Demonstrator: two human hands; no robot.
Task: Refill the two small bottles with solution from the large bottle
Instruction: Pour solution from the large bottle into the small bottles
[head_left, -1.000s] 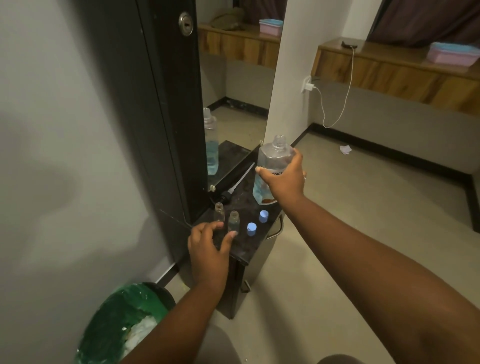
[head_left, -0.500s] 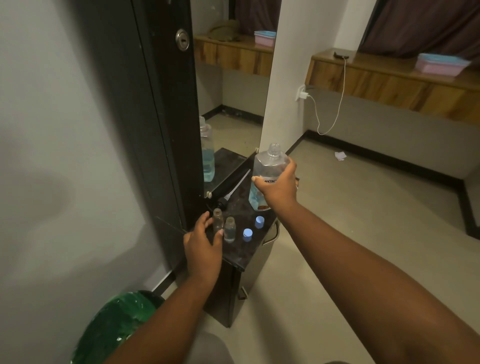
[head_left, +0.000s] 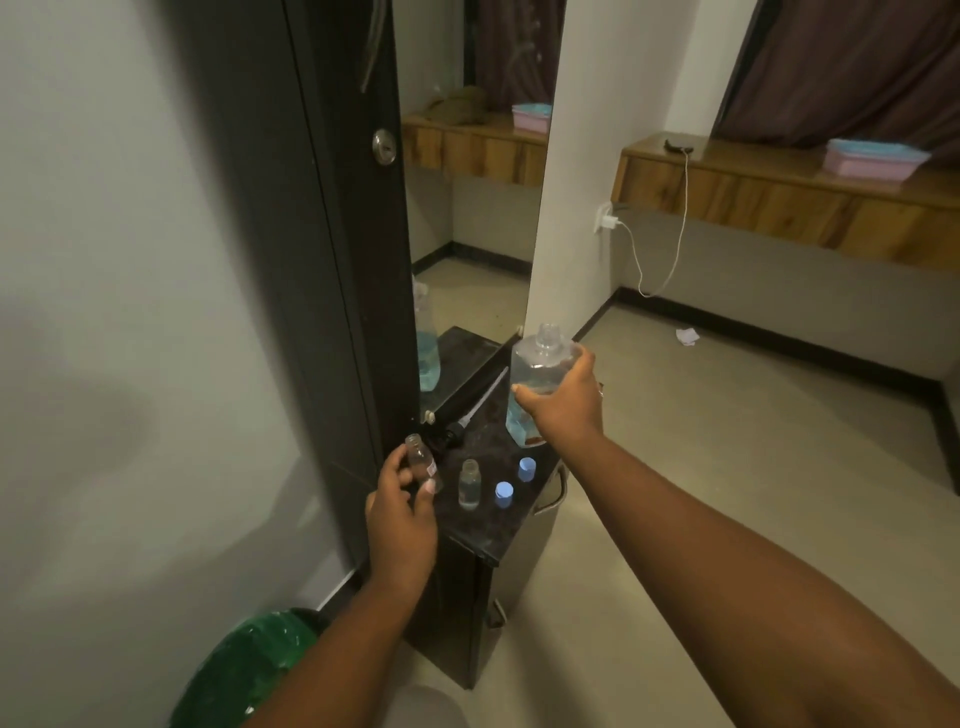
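A: The left hand (head_left: 402, 512) has its thumb and fingers wrapped round one small bottle (head_left: 423, 464), uncapped and tilted a little toward the mirror. The right hand (head_left: 563, 397) grips the large bottle (head_left: 535, 387) about its middle; it is upright, its neck open, and blue solution fills only the lower part.

B: And the second small bottle (head_left: 469, 484)?

A: It stands on the dark cabinet top (head_left: 483, 535), just to the right of the left hand, with a little clear liquid in it. The two blue caps (head_left: 504, 493) sit further right, below the right hand and apart from both bottles.

B: So what would make this pour go well?

A: Probably the person should bring the held bottle up under the large bottle's mouth and keep it upright, since its neck is narrow. The large bottle looks less than half full, so it would need a deep tilt before anything runs. A slow tilt seems wise, mouth close above mouth.

B: Any risk?

A: A sudden gush could miss the neck and wet the cabinet top. Pouring over it, away from the caps, would limit that.
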